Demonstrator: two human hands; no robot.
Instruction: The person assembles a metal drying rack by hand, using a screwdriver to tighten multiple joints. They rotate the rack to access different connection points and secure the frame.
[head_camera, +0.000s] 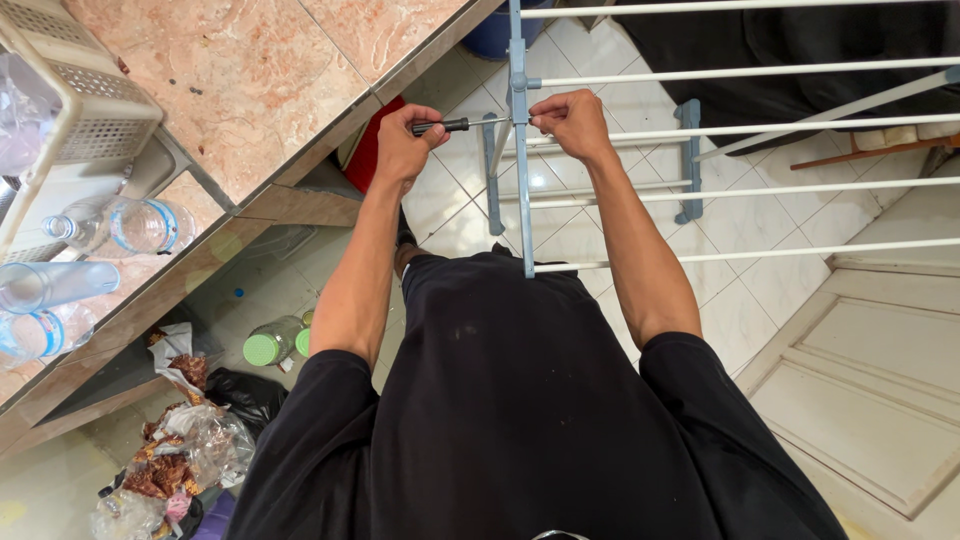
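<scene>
Left-hand (403, 148) grip, screwdriver (452, 125) horizontal, rackward (520, 130).

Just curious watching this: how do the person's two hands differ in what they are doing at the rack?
The left hand is closed in a fist around the black handle of a screwdriver; the right hand holds no tool and pinches at the rack itself. The left hand sits away from the blue bar, joined to it only by the shaft; the right hand is close against it. Both are raised at the same height, either side of that bar.
</scene>
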